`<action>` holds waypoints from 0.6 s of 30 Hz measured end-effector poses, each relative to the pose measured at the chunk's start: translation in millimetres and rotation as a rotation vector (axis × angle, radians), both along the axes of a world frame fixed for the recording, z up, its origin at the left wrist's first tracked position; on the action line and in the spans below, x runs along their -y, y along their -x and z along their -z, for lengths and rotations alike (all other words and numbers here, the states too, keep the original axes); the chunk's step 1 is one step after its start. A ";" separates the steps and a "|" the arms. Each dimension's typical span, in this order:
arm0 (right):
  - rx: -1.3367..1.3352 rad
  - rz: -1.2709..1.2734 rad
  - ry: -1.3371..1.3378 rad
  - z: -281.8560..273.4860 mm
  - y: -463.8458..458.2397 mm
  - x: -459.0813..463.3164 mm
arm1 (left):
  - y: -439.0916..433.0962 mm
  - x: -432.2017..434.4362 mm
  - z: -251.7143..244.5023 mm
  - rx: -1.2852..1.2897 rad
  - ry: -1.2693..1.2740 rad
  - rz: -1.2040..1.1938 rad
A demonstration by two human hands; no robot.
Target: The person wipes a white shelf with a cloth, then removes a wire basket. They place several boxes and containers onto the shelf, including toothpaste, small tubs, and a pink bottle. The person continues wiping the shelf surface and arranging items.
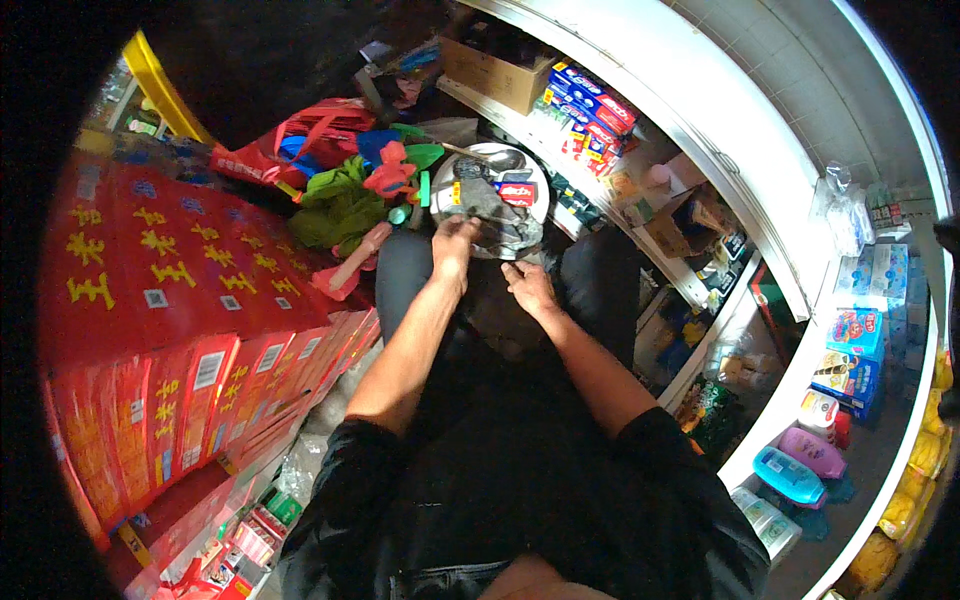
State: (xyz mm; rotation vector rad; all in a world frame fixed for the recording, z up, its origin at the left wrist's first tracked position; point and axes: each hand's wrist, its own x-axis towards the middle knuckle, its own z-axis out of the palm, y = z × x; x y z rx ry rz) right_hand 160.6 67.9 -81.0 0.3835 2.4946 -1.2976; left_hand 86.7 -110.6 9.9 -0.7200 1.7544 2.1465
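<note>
A round, light-coloured basin (541,169) sits in front of my knees. A rumpled grey cloth (484,199) lies in it, along with a toothpaste box (517,195), a metal ladle (506,160) and a dark scouring pad (470,167). At the basin's near left, my left hand (453,247) has its fingers curled on the edge of the cloth. My right hand (531,286) is just below the near rim, thumb and fingertips towards it; whether it grips anything is unclear.
Stacked red drink cartons (187,277) rise on my left. Beyond them lie a green cloth bundle (341,202), a pink plastic toy (391,171) and a red bag (322,127). To the right, shelves hold toothpaste boxes (589,101), a cardboard box (491,75) and shampoo bottles (787,476).
</note>
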 end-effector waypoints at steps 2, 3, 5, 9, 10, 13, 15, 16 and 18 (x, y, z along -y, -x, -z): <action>-0.025 0.016 -0.007 -9.4 0.7 1.3 | 32.0 -12.2 44.8 0.038 0.034 -0.132; 0.050 0.049 -0.029 -14.1 1.0 0.1 | 43.6 -19.6 65.0 0.003 0.042 -0.178; 0.003 0.074 0.037 -21.2 2.3 2.6 | 66.3 -32.0 93.6 0.047 0.224 -0.186; -0.133 0.132 0.078 -28.1 5.7 8.5 | 81.0 -54.2 101.8 0.231 0.691 -0.199; -0.173 0.154 0.109 -29.1 8.3 8.2 | 81.3 -55.6 95.6 0.232 0.663 -0.189; -0.171 0.304 0.066 -31.8 27.1 3.4 | 70.8 -59.7 70.2 0.170 0.586 -0.286; -0.185 0.414 0.026 -33.7 51.8 -5.8 | 58.5 -62.2 54.2 0.084 0.540 -0.339; -0.274 0.424 0.030 -34.0 65.4 -8.9 | 53.3 -58.5 48.2 0.089 0.390 -0.318; -0.291 0.423 -0.028 -34.8 91.2 -14.9 | 30.1 -57.4 41.3 -0.062 0.295 -0.322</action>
